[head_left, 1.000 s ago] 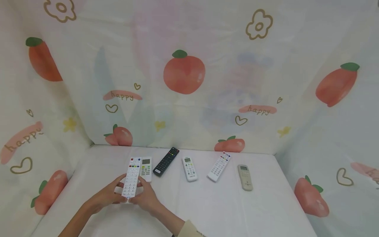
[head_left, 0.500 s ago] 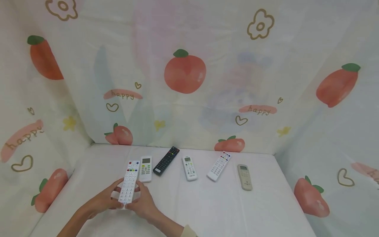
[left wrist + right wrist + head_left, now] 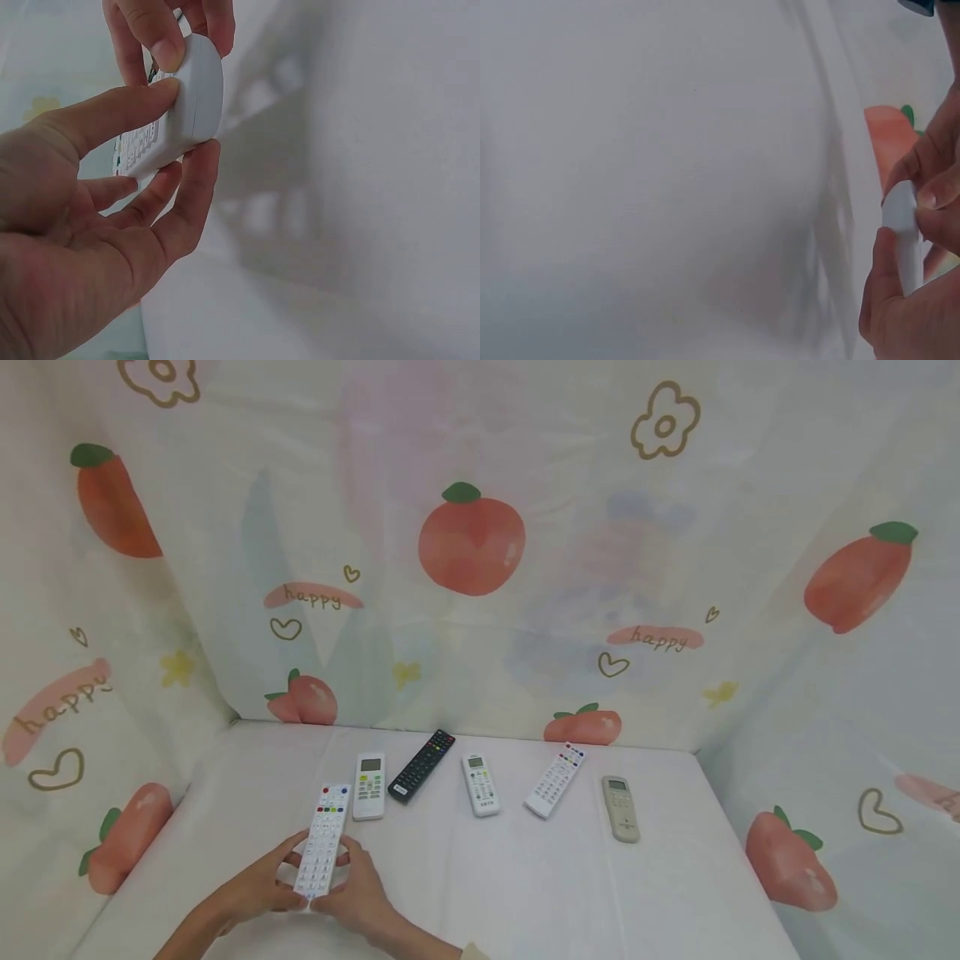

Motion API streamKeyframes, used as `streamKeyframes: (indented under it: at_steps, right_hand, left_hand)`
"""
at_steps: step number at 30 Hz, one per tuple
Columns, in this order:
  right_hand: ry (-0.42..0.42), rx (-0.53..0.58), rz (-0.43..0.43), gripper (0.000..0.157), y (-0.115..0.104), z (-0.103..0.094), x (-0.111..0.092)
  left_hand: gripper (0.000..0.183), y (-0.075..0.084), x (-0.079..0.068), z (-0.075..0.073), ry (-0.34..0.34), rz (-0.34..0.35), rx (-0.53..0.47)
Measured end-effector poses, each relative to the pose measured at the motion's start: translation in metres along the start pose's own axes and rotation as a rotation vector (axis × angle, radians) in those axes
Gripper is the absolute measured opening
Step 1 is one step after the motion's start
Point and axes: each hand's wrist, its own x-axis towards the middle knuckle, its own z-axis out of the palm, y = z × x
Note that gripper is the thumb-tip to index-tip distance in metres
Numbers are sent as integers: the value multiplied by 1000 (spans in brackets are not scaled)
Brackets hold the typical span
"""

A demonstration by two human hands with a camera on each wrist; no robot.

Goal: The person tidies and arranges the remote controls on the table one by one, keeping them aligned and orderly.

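Both hands hold one white remote control [image 3: 322, 839] above the table at the left, its button face up and its near end between the thumbs. The left hand [image 3: 258, 882] grips its left side; in the left wrist view that thumb presses on the face of the remote [image 3: 196, 90] while the fingers curl beneath. From the other side the right hand [image 3: 360, 889] pinches it, thumb on top near the end. The right wrist view shows only the pale end and edge of the remote [image 3: 904, 232] between the two hands.
Along the back of the white table [image 3: 525, 885] lie a white remote with a screen [image 3: 370, 789], a black remote [image 3: 422, 767], another white screen remote [image 3: 481, 787], a slim white remote [image 3: 555, 781] and a beige remote [image 3: 621, 810]. Printed cloth walls [image 3: 480, 652] surround the table.
Both hands have drawn the white remote control toward the near edge and slightly left, away from the white screen remote it partly overlapped. The remotes on the table lie as before.
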Motion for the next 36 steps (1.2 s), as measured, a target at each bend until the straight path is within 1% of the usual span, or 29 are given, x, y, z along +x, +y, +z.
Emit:
streamKeyframes:
  at_steps: [3,8,11,15,20,27,34,35,36]
  right_hand:
    - [-7,10,9,83,4,3,-3]
    - [-16,27,19,82,7,8,-6]
    - [-18,28,19,82,8,10,-8]
    - [-9,31,32,83,10,13,-8]
    - [-12,28,50,86,15,19,-6]
    - [7,-47,59,84,19,26,-8]
    - [6,-50,110,86,22,33,-6]
    - [8,-52,110,86,22,34,-7]
    - [15,-47,102,86,23,35,-8]
  left_hand:
    - [103,-3,-1,4,27,-19,17]
    - [102,-6,-3,8,74,-72,49]
    - [102,-7,-5,9,86,-91,65]
    - [101,-10,-6,9,87,-92,63]
    - [101,-17,-7,10,89,-95,56]
    - [99,-23,-10,11,104,-105,95]
    - [99,-30,-12,11,96,-128,126]
    - [99,-31,-13,10,87,-117,123]
    - [99,-34,-14,9,70,-92,121]
